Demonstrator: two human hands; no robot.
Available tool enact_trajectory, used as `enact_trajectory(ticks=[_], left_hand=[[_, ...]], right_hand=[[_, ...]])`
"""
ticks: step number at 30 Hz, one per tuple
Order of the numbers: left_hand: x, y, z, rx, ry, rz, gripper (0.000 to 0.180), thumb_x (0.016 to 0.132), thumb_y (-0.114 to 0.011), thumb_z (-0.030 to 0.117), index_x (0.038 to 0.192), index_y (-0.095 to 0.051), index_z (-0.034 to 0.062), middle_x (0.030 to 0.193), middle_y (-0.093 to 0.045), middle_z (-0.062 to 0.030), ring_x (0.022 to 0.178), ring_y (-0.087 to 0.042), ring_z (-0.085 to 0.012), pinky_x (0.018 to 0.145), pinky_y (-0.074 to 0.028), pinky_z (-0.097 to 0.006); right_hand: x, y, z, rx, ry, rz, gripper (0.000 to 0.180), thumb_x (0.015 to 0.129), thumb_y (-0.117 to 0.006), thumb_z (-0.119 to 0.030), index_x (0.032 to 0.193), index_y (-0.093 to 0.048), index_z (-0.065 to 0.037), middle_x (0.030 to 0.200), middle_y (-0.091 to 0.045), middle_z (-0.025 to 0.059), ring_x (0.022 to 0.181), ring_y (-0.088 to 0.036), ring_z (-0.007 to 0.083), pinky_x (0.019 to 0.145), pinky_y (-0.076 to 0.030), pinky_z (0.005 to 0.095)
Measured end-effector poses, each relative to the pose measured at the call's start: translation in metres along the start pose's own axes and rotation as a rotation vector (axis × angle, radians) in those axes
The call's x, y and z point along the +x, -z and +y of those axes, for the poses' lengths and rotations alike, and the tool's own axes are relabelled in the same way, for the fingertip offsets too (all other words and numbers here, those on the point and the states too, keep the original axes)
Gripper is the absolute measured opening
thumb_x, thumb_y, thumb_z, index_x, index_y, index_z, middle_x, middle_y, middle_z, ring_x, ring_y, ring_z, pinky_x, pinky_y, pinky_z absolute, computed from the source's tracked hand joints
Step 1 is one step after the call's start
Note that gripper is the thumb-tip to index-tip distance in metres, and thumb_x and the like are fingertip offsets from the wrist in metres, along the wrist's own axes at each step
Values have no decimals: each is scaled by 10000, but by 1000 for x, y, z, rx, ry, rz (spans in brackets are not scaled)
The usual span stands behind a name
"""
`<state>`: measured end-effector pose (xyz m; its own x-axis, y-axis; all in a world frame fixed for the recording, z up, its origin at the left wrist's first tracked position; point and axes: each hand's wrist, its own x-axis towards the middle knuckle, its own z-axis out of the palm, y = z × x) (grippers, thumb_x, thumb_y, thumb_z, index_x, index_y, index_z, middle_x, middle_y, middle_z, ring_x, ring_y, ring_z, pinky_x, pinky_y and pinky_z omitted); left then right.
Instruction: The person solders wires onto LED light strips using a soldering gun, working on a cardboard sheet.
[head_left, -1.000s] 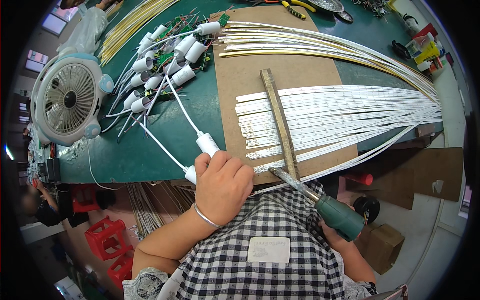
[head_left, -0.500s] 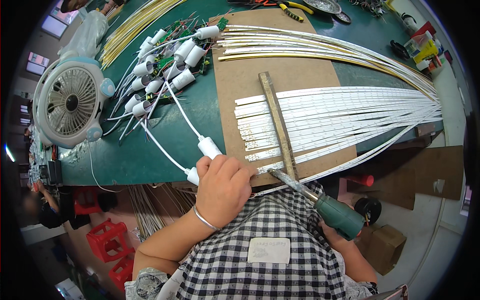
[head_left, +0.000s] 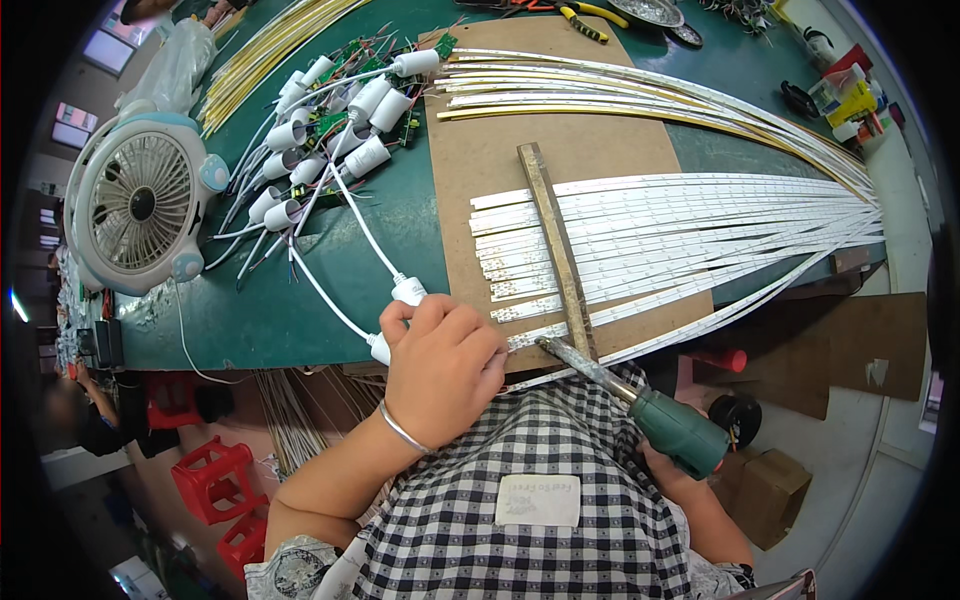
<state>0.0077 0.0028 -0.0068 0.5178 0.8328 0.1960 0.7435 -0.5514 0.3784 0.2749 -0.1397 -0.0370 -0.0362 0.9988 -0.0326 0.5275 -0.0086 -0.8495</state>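
Note:
My left hand [head_left: 445, 370] is closed at the board's near edge, its fingers curled over a white cylindrical cap [head_left: 408, 290] with a white cable. Another such cap [head_left: 380, 348] pokes out beside the hand; what the fingertips pinch is hidden. With my right hand [head_left: 672, 472], mostly hidden behind the handle, I grip a green-handled soldering iron [head_left: 680, 435]. Its metal tip lies at the end of a white LED strip [head_left: 530, 338] near my left fingers. More LED strips [head_left: 640, 230] lie side by side under a brass-coloured bar [head_left: 553, 235].
A brown board [head_left: 460, 180] lies on the green table [head_left: 240, 330]. Further left are a pile of white caps with circuit boards [head_left: 350, 130] and a fan [head_left: 140, 205]. Another strip bundle [head_left: 600, 85], yellow-handled pliers [head_left: 585, 22] and a metal dish [head_left: 650, 12] occupy the far side.
My left hand has shifted slightly left and up, and the caps beside it have moved a little with it. The soldering iron and right hand stay almost unchanged.

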Motion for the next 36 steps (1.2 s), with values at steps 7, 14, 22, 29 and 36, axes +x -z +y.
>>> enact_trajectory(ticks=[7, 14, 22, 29, 36], left_hand=[[3, -1, -3, 40, -32, -37, 89, 689, -681, 143, 738, -607, 134, 814, -541, 18, 900, -501, -199, 836, -273, -437], [2, -2, -3, 39, -32, -46, 99, 683, -679, 135, 756, -612, 135, 830, -541, 17, 903, -501, -198, 850, -277, -430], [2, -2, -3, 21, -30, -29, 109, 654, -672, 100, 736, -621, 151, 803, -543, 26, 881, -523, -187, 829, -271, -400], [5, -1, -3, 56, -26, -44, 114, 651, -670, 98, 732, -609, 150, 793, -530, 25, 876, -518, -188, 832, -273, -407], [5, -1, -3, 82, -25, -57, 119, 659, -675, 98, 747, -609, 144, 794, -528, 24, 873, -516, -189, 833, -276, -412]], right_hand=[[2, 1, -1, 35, 6, 6, 208, 777, -677, -111, 960, -636, -21, 919, -632, 101, 808, -622, 230, 714, -485, 312], [6, 0, -1, 1, 43, -4, 216, 749, -687, -103, 948, -644, -32, 911, -640, 96, 796, -631, 228, 707, -488, 312], [11, -2, -1, -103, 94, -52, 248, 721, -710, -124, 948, -658, -40, 884, -648, 91, 780, -644, 224, 704, -502, 310], [7, -5, -2, 1, -69, -31, 201, 707, -690, -161, 899, -653, -114, 887, -628, 63, 850, -572, 271, 837, -391, 395], [21, -9, -6, 533, -148, 215, 500, 843, -625, -343, 1158, -522, 31, 948, -614, 79, 612, -556, 140, 582, -450, 251]])
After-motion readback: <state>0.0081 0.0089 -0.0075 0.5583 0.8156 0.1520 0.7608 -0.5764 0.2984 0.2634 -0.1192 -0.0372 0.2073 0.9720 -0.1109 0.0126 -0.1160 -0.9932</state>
